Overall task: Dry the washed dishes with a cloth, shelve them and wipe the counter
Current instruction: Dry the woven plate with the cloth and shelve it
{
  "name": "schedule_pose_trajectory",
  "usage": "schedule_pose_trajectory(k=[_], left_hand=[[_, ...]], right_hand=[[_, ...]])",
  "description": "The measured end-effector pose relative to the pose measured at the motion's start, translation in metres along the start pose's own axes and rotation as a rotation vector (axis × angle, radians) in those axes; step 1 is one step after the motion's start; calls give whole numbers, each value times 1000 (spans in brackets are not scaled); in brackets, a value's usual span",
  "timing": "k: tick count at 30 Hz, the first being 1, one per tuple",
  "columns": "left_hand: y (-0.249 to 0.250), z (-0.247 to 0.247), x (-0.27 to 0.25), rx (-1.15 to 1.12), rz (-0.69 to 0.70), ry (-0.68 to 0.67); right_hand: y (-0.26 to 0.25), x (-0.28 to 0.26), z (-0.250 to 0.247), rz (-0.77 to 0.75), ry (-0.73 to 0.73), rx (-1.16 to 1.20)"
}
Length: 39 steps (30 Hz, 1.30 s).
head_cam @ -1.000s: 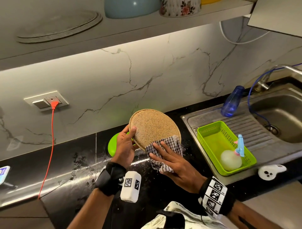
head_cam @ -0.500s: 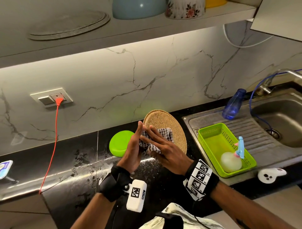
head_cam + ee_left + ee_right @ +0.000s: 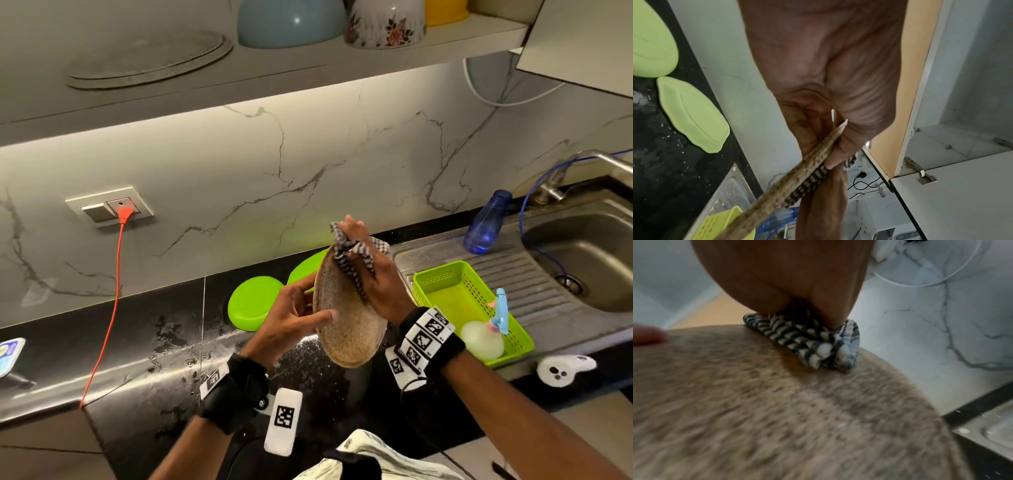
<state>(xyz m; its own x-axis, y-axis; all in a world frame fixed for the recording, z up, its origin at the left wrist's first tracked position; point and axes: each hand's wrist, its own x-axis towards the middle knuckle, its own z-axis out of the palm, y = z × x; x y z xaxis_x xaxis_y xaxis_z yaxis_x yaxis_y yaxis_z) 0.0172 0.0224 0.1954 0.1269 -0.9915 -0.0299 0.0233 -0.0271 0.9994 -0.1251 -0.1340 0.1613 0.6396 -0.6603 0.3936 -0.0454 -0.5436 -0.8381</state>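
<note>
A speckled brown plate [image 3: 349,329] is held tilted on edge above the wet black counter [image 3: 154,346]. My left hand [image 3: 294,322] grips its left rim, thumb on the near face and fingers behind. My right hand [image 3: 376,274] holds a black-and-white checked cloth [image 3: 349,253] bunched in its fingers and presses it on the plate's upper part. The left wrist view shows the plate [image 3: 797,175] edge-on with the cloth [image 3: 813,178] behind it. The right wrist view shows the cloth [image 3: 812,344] on the plate's face [image 3: 777,402]. Two green plates [image 3: 253,303] [image 3: 305,270] lie on the counter behind.
A green basket [image 3: 459,294] with a spray bottle [image 3: 486,332] sits on the drainboard by the sink [image 3: 589,260]. A blue bottle [image 3: 486,222] stands behind it. The shelf [image 3: 376,58] above holds grey plates [image 3: 147,58] and bowls. A red cord [image 3: 109,308] hangs left.
The plate has turned from facing me to nearly edge-on and risen. My right hand moved the cloth from the plate's lower edge up to its top. My left hand shifted its grip lower.
</note>
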Motion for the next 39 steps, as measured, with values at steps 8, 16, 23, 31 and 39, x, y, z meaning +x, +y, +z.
schedule_pose_trajectory(k=[8,16,23,31,39], left_hand=[[7,-12,3,408,92,29],[14,-1,5,556,321,286],[3,-7,0,337,269,317],[16,-24,5,-68,297,430],[-3,-67,7,273,125,308]], right_hand=[[-25,-5,-15,-154,-19,-113],[-18,-1,-18,-257,4,-250],[2,-15,-16,-25,124,60],[38,-43,8,443,318,503],[3,-16,-33,33,244,138]])
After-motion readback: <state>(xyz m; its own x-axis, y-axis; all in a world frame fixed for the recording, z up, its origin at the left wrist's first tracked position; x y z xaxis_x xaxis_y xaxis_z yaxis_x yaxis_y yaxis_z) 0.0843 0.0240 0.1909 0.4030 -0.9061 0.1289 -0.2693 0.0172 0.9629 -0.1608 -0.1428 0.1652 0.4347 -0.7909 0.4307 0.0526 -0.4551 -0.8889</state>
